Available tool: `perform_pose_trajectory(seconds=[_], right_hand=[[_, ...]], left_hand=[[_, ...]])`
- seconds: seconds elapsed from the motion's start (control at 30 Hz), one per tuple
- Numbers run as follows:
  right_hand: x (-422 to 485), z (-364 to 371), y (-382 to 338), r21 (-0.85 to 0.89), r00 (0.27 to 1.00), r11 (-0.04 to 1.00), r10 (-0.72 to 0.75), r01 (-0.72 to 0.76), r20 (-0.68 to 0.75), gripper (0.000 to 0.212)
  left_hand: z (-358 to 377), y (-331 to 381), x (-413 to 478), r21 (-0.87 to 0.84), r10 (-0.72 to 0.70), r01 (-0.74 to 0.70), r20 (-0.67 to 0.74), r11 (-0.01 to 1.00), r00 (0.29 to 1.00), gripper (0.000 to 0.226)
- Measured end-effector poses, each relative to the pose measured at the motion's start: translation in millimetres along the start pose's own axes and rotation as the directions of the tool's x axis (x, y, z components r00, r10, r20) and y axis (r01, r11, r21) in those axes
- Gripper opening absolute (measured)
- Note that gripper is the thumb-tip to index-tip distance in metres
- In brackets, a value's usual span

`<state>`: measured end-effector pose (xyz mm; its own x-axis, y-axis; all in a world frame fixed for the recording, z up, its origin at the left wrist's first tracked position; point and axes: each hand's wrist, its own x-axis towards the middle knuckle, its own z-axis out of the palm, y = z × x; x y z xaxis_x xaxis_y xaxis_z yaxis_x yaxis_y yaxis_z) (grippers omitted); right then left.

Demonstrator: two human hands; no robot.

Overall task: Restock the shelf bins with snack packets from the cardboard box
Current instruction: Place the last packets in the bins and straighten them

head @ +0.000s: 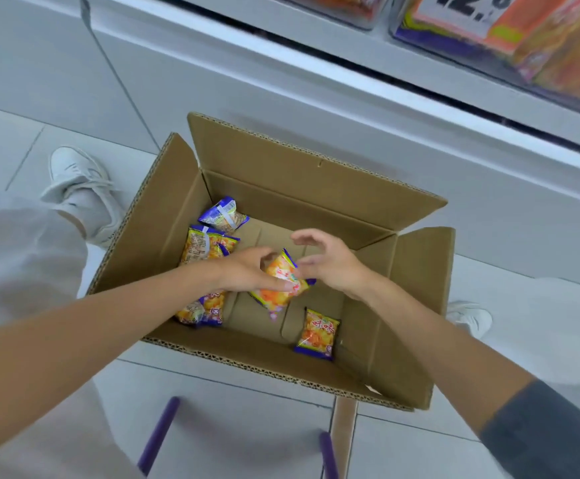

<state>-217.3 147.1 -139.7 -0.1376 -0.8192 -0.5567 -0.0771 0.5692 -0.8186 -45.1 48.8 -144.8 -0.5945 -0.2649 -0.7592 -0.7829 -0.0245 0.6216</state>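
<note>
Cardboard, brown and corrugated, the open box sat on the floor; inside it the left grip pinched an orange-and-purple snack packet, the right grip spread wide beside it.

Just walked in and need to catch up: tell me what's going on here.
A person is leaning over an open cardboard box on the floor beside the shelf. The left hand grips an orange snack packet in the middle of the box. The right hand is open right beside it, holding nothing. A few other packets lie on the box bottom. The shelf bins above hold packets.
</note>
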Motion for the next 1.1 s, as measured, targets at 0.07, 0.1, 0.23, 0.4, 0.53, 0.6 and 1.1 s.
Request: perform_pose_trajectory(seconds=[0.07, 0.1, 0.23, 0.4, 0.53, 0.6, 1.1], right_hand=[[0, 1, 0, 0.032, 0.997, 0.998, 0.059, -0.06, 0.042, 0.054], [1, 0, 6, -0.004, 0.992, 0.993, 0.119, -0.119, 0.044, 0.052], [8, -6, 59, -0.391, 0.926, 0.872, 0.361, -0.295, 0.107, 0.058], [15, -3, 108, -0.508, 0.804, 0.745, 0.573, -0.433, 0.156, 0.082], [21, 6, 124, -0.66, 0.78, 0.628, 0.618, -0.412, 0.101, 0.066], [20, 9, 120, -0.718, 0.811, 0.608, 0.576, -0.338, 0.106, 0.017], [-31, -37, -88, -0.011, 0.955, 0.976, -0.214, 0.217, -0.204, 0.042]], left_hand=[[4, -5, 5, -0.024, -0.011, 0.011, 0.017, 1.0, 1.0, 0.049], [5, -8, 7, -0.025, -0.016, 0.015, -0.009, 1.0, 1.0, 0.042], [-1, -23, 15, -0.007, -0.072, 0.071, -0.07, 0.997, 0.995, 0.039], [-7, -28, 20, -0.132, -0.16, 0.166, 0.053, 0.977, 0.986, 0.047], [-6, -32, 24, -0.112, -0.169, 0.172, 0.031, 0.979, 0.985, 0.056], [-5, -34, 25, -0.131, -0.174, 0.176, 0.027, 0.976, 0.984, 0.057], [-25, 93, -39, -0.502, 0.049, -0.074, -0.062, 0.862, 0.997, 0.055]])
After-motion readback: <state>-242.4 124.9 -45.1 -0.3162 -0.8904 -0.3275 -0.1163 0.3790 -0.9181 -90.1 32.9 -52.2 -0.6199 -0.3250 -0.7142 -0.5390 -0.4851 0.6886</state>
